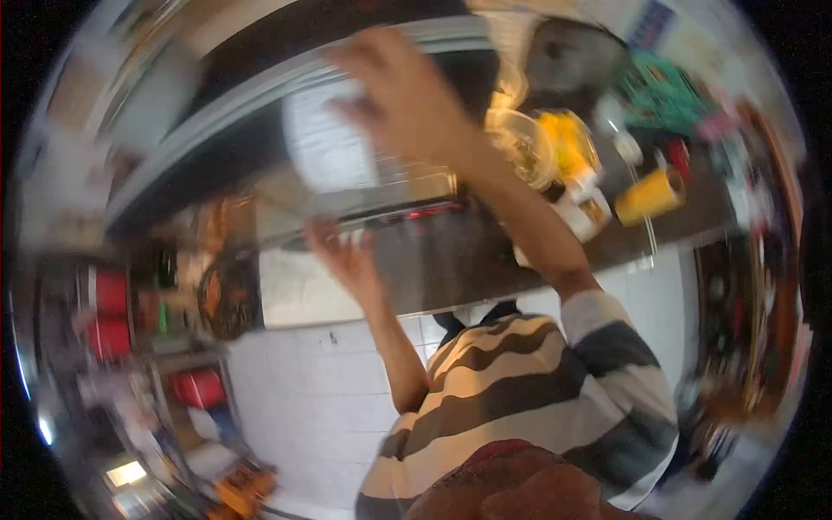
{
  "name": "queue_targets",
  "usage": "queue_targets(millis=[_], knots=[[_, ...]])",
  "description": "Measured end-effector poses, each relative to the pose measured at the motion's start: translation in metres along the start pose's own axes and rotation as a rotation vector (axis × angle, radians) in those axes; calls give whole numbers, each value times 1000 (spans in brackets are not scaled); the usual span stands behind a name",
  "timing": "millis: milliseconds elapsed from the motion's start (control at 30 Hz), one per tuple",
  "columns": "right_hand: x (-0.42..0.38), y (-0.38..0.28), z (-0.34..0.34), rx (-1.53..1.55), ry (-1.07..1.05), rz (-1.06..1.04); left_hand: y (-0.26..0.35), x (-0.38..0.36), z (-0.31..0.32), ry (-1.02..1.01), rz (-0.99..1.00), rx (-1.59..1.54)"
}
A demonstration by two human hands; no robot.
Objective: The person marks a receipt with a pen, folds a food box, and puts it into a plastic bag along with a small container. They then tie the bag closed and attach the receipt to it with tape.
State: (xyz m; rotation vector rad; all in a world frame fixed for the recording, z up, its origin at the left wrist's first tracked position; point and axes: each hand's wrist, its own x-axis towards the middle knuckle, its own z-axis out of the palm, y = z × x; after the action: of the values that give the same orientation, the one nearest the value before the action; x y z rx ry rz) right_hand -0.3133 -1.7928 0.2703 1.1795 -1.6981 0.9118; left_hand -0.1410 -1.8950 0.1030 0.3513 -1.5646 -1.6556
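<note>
My right hand [394,91] reaches over the far part of the counter, blurred by motion, its thumb and fingers apart. Just below and left of it lies a white sheet-like item [329,143], whose details are smeared. Nearer to my body, my left hand [345,260] is raised over the counter's front part with its fingers spread. A pale whitish patch shows between those fingers, too blurred to identify. Beside the left hand is a light board or surface [303,290] at the counter's front edge.
Right of my hands are a clear tub [524,152], a yellow container [568,147], a white container with a picture [582,215], a yellow roll [650,198] and a green item [663,95]. A dark round pan [227,296] sits left. Red boxes [108,312] stand farther left.
</note>
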Motion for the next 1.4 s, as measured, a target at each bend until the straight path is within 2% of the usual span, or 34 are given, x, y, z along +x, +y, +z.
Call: queue_targets(millis=[67, 100, 167, 200, 233, 300, 367, 433, 500, 567, 600, 667, 700, 767, 867, 900, 933, 1000, 1067, 1100, 1133, 1200, 1233, 1267, 1333, 1400], knots=[[-20, -22, -28, 38, 177, 56, -24, -10, -9, 70, -45, -60], [-39, -31, -42, 69, 231, 102, -40, -19, -17, 71, -156, -43], [-99, -44, -65, 155, 160, 268, -64, -49, -26, 81, -395, -16], [-139, -46, -72, 202, -53, 410, -75, -65, -28, 88, -522, -19], [-180, -43, -79, 260, -267, 543, -92, -84, -37, 78, -533, -11], [-253, -24, -103, 112, -368, 494, -116, -127, -56, -22, -683, 114], [-317, 15, -143, 131, -355, 914, -111, -152, -43, -30, -748, 134], [-366, 72, -187, -3, -194, 1306, -117, -174, -11, -19, -812, 149], [-430, 151, -223, -212, -117, 1255, -136, -197, 31, -85, -762, 40], [-487, 225, -233, -420, -45, 1189, -147, -211, 101, -153, -707, 41], [-504, 255, -235, -385, -74, 1199, -135, -215, 150, -205, -721, 2], [-530, 290, -230, -359, -137, 1047, -117, -218, 241, -292, -748, -25], [-532, 290, -235, -332, -150, 1064, -115, -226, 275, -312, -766, -23], [-509, 293, -251, 0, -376, 1235, -115, -243, 319, -352, -801, -42], [-458, 270, -289, 71, -367, 1202, -132, -264, 346, -298, -692, 29], [-456, 263, -298, 183, -274, 1136, -132, -267, 353, -280, -692, 41], [-456, 250, -303, 201, -282, 1142, -130, -269, 357, -311, -722, 64], [-451, 231, -315, 663, -262, 1298, -130, -272, 372, -335, -751, 80], [-430, 216, -337, 968, -441, 1345, -128, -275, 384, -345, -1063, -286], [-434, 209, -340, 970, -542, 1360, -128, -271, 388, -339, -1176, -427], [-432, 204, -346, 973, -542, 1361, -125, -265, 397, -337, -1176, -425], [-425, 191, -361, 755, -577, 1386, -115, -252, 415, -522, -1071, -708], [-411, 186, -375, 847, -502, 1411, -107, -247, 421, -500, -1064, -771], [-402, 180, -384, 851, -530, 1414, -100, -240, 427, -470, -1052, -838], [-387, 171, -398, 809, -431, 1433, -94, -222, 434, -446, -1061, -911], [-370, 165, -410, 824, -473, 1477, -86, -206, 440, -524, -978, -935]])
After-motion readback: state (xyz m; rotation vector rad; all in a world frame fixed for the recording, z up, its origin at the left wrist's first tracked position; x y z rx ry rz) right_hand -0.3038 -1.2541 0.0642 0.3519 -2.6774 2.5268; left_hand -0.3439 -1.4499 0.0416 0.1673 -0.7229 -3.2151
